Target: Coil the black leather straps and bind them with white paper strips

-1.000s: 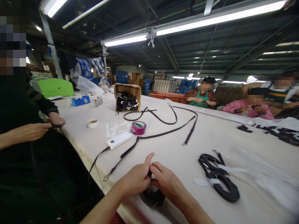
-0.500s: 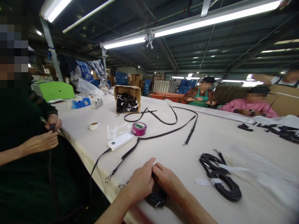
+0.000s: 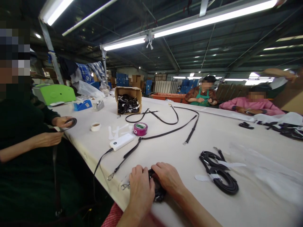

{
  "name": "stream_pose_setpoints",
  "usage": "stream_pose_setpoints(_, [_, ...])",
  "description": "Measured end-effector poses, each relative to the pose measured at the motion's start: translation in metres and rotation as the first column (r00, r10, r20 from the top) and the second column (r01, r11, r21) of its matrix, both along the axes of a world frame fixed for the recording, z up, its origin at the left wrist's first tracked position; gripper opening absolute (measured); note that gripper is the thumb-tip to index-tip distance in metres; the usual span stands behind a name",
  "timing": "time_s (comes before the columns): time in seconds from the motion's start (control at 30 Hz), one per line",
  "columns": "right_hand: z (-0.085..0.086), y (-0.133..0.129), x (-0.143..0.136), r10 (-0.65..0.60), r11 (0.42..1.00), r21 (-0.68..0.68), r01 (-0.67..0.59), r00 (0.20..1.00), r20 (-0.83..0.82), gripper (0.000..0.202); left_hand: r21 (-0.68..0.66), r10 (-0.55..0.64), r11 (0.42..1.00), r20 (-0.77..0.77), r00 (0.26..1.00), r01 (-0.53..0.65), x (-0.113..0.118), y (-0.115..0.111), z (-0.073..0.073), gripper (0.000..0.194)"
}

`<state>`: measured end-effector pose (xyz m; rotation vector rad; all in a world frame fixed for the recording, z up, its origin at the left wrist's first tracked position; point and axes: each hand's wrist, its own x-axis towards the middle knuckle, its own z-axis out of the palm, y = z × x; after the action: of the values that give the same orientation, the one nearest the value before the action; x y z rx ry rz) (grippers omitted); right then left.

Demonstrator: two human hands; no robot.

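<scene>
At the near edge of the table, my left hand (image 3: 141, 186) and my right hand (image 3: 169, 179) are closed round a coiled black strap (image 3: 159, 193) from its two sides. The fingers and thumbs hide much of the coil. A metal snap hook (image 3: 125, 186) sticks out left of my left hand. Just beyond the hands, a long black strap (image 3: 165, 135) with a clip at its near end lies stretched over the table. To the right of my right hand are coiled black straps (image 3: 227, 184) with white tags (image 3: 202, 178).
A white power bank (image 3: 121, 142) with a cable, purple tape roll (image 3: 140, 129), pale ring (image 3: 95, 126) and cardboard box (image 3: 129, 91) of black straps stand on the table (image 3: 180, 164). A co-worker's hands (image 3: 47, 138) coil a strap at left. Plastic film (image 3: 265, 170) lies right.
My hands have shifted from a raised, fingertips-together grip to lying lower on each side of the coil. The co-worker at left now holds a rolled strap end higher.
</scene>
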<state>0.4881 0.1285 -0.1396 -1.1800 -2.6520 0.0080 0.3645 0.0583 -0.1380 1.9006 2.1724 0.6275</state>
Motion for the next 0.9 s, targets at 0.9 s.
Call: stream_pose_setpoints(0.9, [-0.048,0.029,0.021,0.087,0.945,-0.25,-0.212,0.898,-0.431,0.018,-0.196,-0.017,0.98,0.062,0.998,0.029,0.002,0.037,-0.024,0.051])
